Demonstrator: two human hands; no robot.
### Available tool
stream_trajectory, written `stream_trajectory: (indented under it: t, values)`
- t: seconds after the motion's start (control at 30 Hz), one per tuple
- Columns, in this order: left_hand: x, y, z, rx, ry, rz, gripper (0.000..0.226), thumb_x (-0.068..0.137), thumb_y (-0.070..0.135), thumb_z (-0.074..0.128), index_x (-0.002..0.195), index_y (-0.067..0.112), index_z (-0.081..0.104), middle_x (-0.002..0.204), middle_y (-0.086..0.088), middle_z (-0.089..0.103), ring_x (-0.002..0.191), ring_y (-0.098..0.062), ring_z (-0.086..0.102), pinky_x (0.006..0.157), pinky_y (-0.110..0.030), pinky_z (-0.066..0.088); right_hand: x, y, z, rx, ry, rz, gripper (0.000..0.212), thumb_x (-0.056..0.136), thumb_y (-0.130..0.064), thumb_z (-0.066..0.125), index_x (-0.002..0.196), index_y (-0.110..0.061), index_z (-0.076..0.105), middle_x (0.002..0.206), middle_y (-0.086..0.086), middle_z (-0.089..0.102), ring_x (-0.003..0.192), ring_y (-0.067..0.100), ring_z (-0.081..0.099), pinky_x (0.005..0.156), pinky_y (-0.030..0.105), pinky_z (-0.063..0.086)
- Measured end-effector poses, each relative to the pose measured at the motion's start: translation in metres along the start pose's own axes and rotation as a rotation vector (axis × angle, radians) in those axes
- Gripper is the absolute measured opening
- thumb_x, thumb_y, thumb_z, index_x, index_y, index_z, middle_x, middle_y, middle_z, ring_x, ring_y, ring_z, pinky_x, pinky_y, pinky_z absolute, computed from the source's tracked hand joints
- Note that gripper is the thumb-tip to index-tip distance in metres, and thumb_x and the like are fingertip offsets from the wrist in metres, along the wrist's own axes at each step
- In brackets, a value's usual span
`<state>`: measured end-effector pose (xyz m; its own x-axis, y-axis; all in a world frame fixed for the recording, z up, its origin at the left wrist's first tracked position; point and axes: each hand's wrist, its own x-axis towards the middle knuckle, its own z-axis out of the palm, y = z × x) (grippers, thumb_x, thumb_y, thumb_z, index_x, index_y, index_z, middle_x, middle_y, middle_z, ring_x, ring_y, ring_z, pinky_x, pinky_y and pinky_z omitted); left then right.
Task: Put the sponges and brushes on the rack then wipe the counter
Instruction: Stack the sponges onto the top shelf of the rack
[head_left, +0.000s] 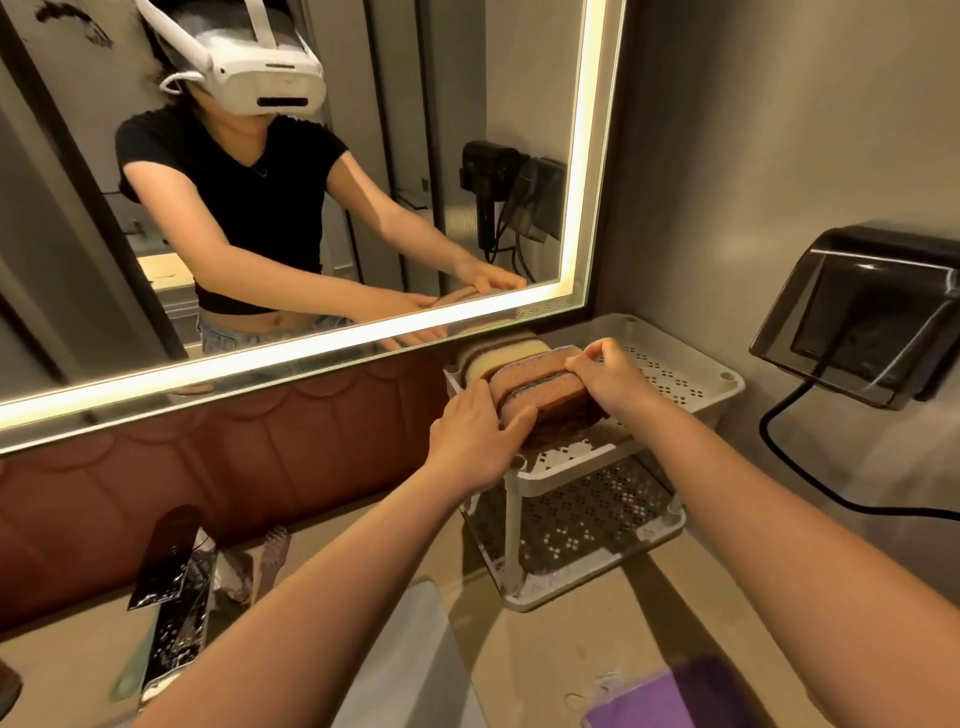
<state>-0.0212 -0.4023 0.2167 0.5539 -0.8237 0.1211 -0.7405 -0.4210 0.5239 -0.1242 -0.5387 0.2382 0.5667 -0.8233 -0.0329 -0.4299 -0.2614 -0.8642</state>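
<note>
A: Entry. Which step is in hand?

B: Step 1, racking. The sponges (540, 384) sit as a pressed-together bundle on the top tier of the 2-tier rack (727, 387), at its left end near the mirror. I cannot tell whether their full weight is down yet.

A: Grip?

B: The left hand (470, 434) clasps the near end, with the fingers over the top and the thumb along the front face. The right hand (610, 376) pinches the far end with curled fingers. The bundle is squeezed between the 2 hands.

A: What remains?

B: At least 1 brush (275, 551) lies on the counter (571, 649) by the faucet (171, 561), well apart from the rack. The wipe is not yet begun, and a purple cloth (670, 701) lies at the near right.

A: Next move?

B: Judgement: seat the bundle flat, then let go slowly, since compressed sponges may spring and topple. After that comes a long reach left for the brush.
</note>
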Motion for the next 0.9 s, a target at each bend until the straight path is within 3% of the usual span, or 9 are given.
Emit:
stream_trajectory:
  t: [0.53,0.7,0.8,0.9]
  values:
    - [0.003,0.008,0.003,0.26,0.105,-0.047,0.061,0.093,0.055,0.033,0.137,0.013,0.037,0.135,-0.008,0.047,0.126,-0.026,0.038,0.097,-0.042,0.038,0.019,0.013,0.017,0.01,0.078,-0.018,0.044,0.089,-0.044,0.054,0.118,-0.012,0.062,0.108,0.005,0.062,0.1,0.02,0.056,0.089,0.037,0.05]
    - [0.001,0.01,-0.004,0.371,0.035,-0.074,0.066,0.093,0.058,0.029,0.139,0.012,0.034,0.14,-0.01,0.04,0.129,-0.029,0.034,0.103,-0.045,0.031,0.016,0.01,0.016,-0.092,0.074,0.035,0.05,0.085,-0.055,0.053,0.111,-0.014,0.067,0.103,0.005,0.065,0.1,0.024,0.057,0.095,0.045,0.047]
    - [0.002,0.009,-0.011,0.277,-0.034,-0.071,0.07,0.092,0.058,0.031,0.146,0.015,0.02,0.149,-0.01,0.024,0.136,-0.03,0.023,0.108,-0.047,0.025,0.015,0.005,0.011,-0.19,0.179,-0.037,0.053,0.085,-0.057,0.05,0.123,-0.021,0.059,0.123,0.004,0.061,0.119,0.028,0.049,0.099,0.049,0.043]
    - [-0.002,0.009,-0.026,0.186,-0.034,0.012,0.068,0.092,0.054,0.036,0.146,0.017,0.017,0.148,-0.009,0.027,0.135,-0.031,0.026,0.107,-0.047,0.027,0.005,-0.005,0.009,-0.26,0.248,-0.161,0.036,0.089,-0.048,0.05,0.111,-0.023,0.064,0.112,0.003,0.065,0.116,0.027,0.048,0.095,0.048,0.043]
